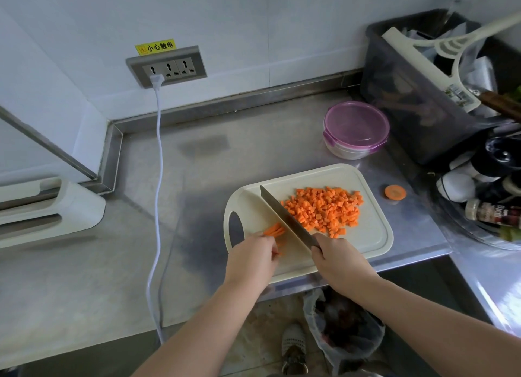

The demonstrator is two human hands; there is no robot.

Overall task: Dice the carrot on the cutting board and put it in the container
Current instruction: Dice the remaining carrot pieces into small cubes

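A cream cutting board [369, 235] lies on the steel counter. A heap of diced carrot [324, 207] covers its middle and right. My left hand [252, 259] holds a few thin carrot strips [275, 230] down near the board's left handle hole. My right hand [337, 259] grips the handle of a knife [284, 216], whose blade slants across the board between the strips and the dice. The round container [355, 129] with a purple lid stands closed behind the board.
A carrot end slice [395, 192] lies on the counter right of the board. A dark bin [417, 94] of utensils and a tray of bottles [490, 207] crowd the right. A white cable [158, 179] hangs from the wall socket. A white appliance [48, 207] sits at left.
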